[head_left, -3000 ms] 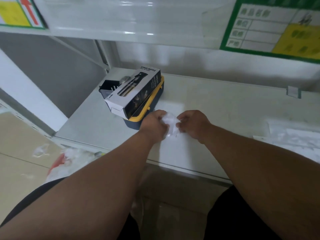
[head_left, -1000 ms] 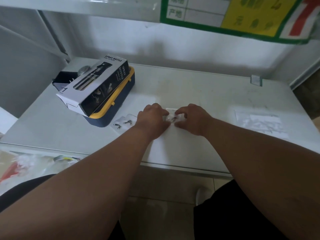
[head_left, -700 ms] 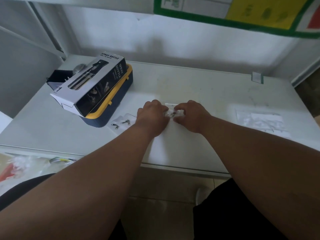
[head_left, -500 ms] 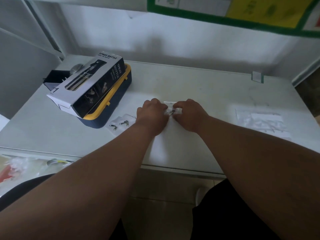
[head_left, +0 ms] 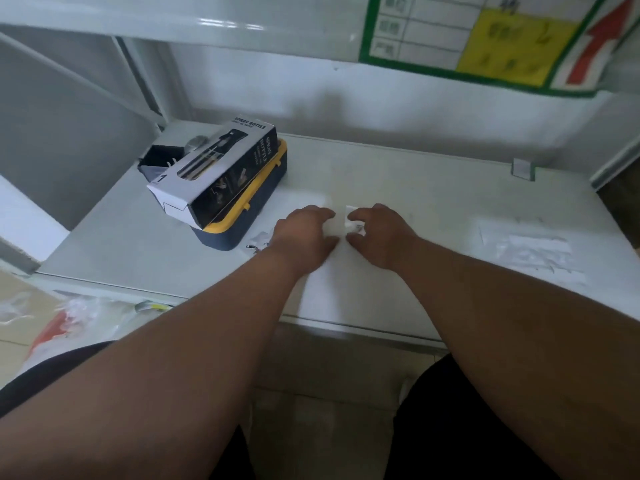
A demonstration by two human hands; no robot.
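A small clear bag (head_left: pixel 354 221) with little metal parts inside lies on the white table (head_left: pixel 415 188) at the middle. My right hand (head_left: pixel 381 233) pinches its right side with curled fingers and thumb. My left hand (head_left: pixel 304 233) rests just left of it, fingers loosely curled, a strip of bare table showing between its fingertips and the bag. A second small bag of metal parts (head_left: pixel 258 242) lies by my left wrist.
A black-and-white spray bottle box (head_left: pixel 214 174) lies on a blue and yellow case (head_left: pixel 249 216) at the back left, with a black tray (head_left: pixel 157 161) behind it. Flat clear bags (head_left: pixel 530 252) lie at the right. Plastic wrapping (head_left: pixel 69 317) sits on the floor at left.
Both hands were pinching the small bag together. Now my left hand has come off it and drawn slightly left, while the right hand keeps hold. The view has tilted up a little.
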